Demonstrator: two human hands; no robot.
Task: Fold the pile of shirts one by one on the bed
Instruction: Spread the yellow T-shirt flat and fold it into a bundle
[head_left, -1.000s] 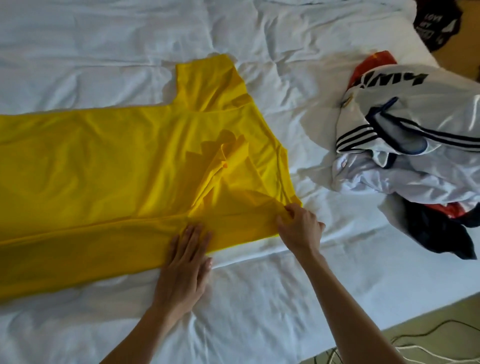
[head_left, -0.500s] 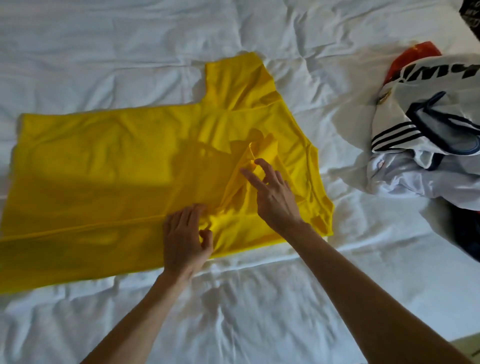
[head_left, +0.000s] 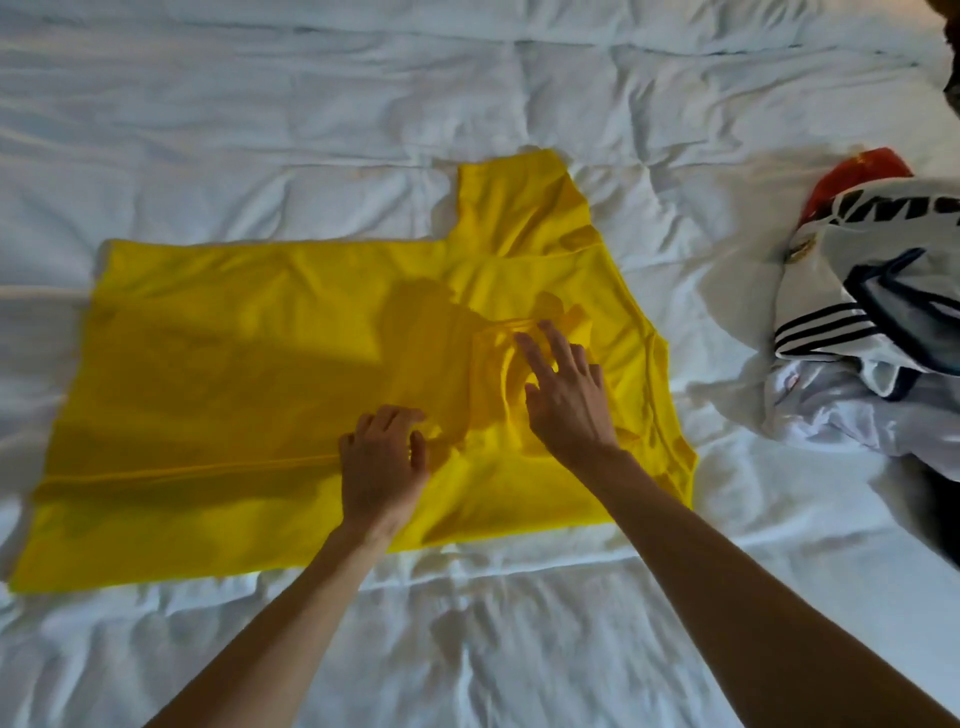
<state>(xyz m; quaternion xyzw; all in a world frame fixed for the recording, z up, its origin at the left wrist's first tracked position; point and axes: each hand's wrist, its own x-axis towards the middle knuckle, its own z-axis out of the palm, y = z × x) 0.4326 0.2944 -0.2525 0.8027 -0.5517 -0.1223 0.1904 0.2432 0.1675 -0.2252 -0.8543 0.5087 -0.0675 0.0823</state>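
A yellow shirt (head_left: 249, 374) lies spread on the white bed (head_left: 467, 649), its neck end to the right and one sleeve pointing away from me. Its near side is folded over the body, and the near sleeve lies bunched on top. My left hand (head_left: 382, 460) rests on the fold line with fingers slightly curled, pressing the cloth. My right hand (head_left: 563, 389) lies on the bunched sleeve with fingers spread and straight. At the right edge sits the pile of shirts (head_left: 872, 332), a white one with black stripes on top.
A red garment (head_left: 857, 174) peeks from behind the pile. A dark garment (head_left: 935, 499) lies under the pile near the bed's right side. White rumpled bedding stretches behind and in front of the yellow shirt.
My right hand let go of the shirt's near right corner and moved up onto the bunched sleeve, then spread its fingers. My left hand slid a little onto the fold. The view shifted left.
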